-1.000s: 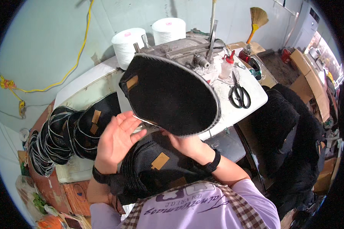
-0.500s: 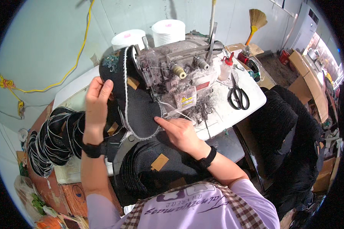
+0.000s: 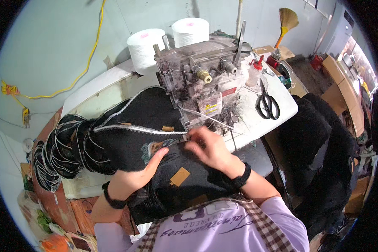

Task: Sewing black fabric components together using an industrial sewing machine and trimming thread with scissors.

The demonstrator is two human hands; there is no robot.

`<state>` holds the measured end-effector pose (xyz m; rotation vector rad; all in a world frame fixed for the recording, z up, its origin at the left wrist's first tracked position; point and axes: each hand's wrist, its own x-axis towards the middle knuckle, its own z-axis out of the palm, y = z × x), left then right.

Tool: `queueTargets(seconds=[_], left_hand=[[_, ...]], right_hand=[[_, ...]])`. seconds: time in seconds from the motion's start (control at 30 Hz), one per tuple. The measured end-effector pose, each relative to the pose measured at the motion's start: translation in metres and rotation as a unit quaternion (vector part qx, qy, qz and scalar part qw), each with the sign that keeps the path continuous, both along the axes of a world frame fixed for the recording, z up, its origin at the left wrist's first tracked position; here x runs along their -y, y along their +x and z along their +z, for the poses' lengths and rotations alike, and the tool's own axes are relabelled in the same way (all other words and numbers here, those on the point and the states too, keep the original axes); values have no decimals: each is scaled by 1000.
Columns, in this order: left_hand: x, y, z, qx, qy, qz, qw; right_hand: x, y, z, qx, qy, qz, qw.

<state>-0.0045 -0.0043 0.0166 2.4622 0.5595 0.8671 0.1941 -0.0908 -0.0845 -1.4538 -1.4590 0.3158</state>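
A black fabric piece point(image 3: 124, 149) with a white stitched edge and a colourful patch lies folded in front of the overlock sewing machine point(image 3: 185, 63). My left hand point(image 3: 136, 178) grips its near edge, thumb on top beside the patch; the other fingers are hidden underneath. At the machine's stitching end, my right hand point(image 3: 214, 153) has curled fingers at the piece's right tip, somewhat blurred. Another black piece point(image 3: 149, 107) with a white border lies behind, reaching the machine. Below my hands sits a stack of black pieces point(image 3: 161, 189) with a tan tag point(image 3: 180, 177) on top.
Edged black pieces trail in a row point(image 3: 67, 147) off to the left. Black scissors point(image 3: 267, 105) and a red-capped bottle point(image 3: 256, 69) rest on the white table point(image 3: 277, 122). Two white thread cones point(image 3: 146, 50) stand behind the machine. Dark fabric heaps point(image 3: 311, 147) fill the right side.
My left hand has come down and toward me, laying the raised piece over sideways. My right hand has shifted slightly right, its pointing finger now curled in. The view has moved a little.
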Motion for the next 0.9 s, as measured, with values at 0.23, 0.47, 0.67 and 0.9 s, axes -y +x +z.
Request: queueTargets(seconds=[0.23,0.47,0.67,0.9], left_hand=[[-80,23,-53,121,-118,78,983],[-145,-38,-75,-60,-137,329,933],[-134,-106,-99,-205,24,404,891],[-38,-52,-46,-107,-90,91,986]], right_hand=[[14,-13,-6,211,-29,72,974],[19,-1,-17,196,-64,85,975],[17,13,3,67,-122,117,983],[24,5,-1,207,-76,131,967]])
